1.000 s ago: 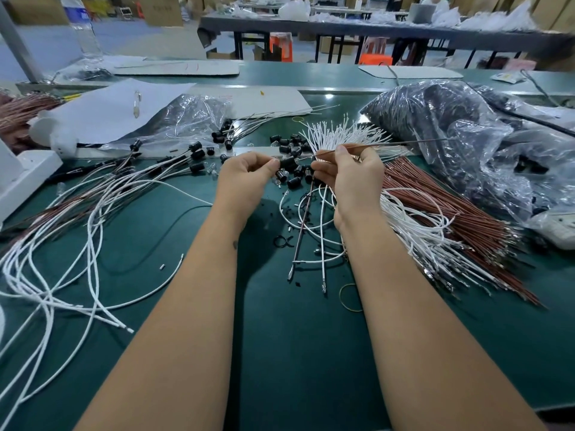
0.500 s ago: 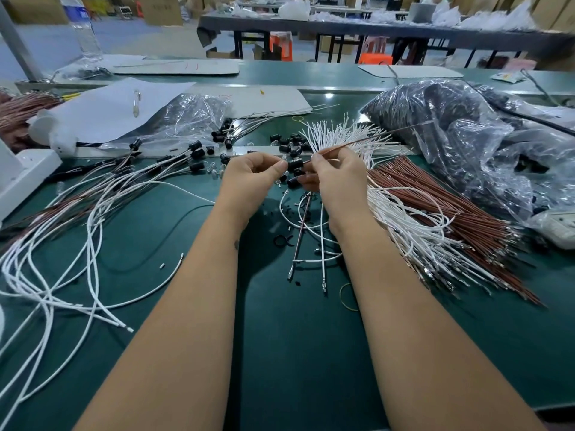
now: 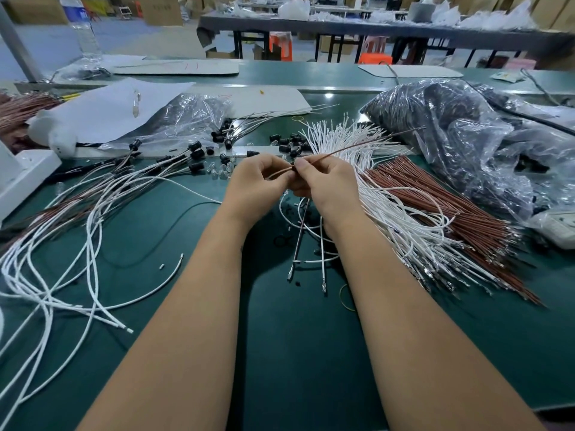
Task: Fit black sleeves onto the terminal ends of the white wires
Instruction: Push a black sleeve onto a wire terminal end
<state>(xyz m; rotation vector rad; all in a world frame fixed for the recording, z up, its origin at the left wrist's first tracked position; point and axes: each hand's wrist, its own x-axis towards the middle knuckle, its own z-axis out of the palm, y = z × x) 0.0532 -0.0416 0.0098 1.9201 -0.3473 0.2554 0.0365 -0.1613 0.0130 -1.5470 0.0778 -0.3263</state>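
White wires [image 3: 389,213] lie in a fanned bundle on the green table [image 3: 295,353], at about three o'clock from my hands, with a sheaf of brown wires [image 3: 451,206] just beside them on the far right. Black sleeves [image 3: 289,143] are scattered loose at twelve o'clock from my hands, some of them already seated on wire ends over at ten o'clock [image 3: 196,147]. My left hand [image 3: 255,185] and right hand [image 3: 329,185] meet at the middle of the table, knuckles nearly touching, both with fingers curled. Between them I pinch one thin brown wire [image 3: 357,146], which runs from my fingertips up toward one o'clock. Whether a sleeve sits inside my left fingers I cannot tell; they hide it. Below my hands, at six o'clock, a few wires with metal ends [image 3: 323,269] hang down onto the table. A long tangle of white wires [image 3: 62,259] sprawls at eight o'clock. A crumpled clear plastic bag [image 3: 466,144] with dark contents sits at two o'clock, and a smaller clear bag [image 3: 186,119] lies at eleven o'clock, partly under a white sheet [image 3: 105,113].
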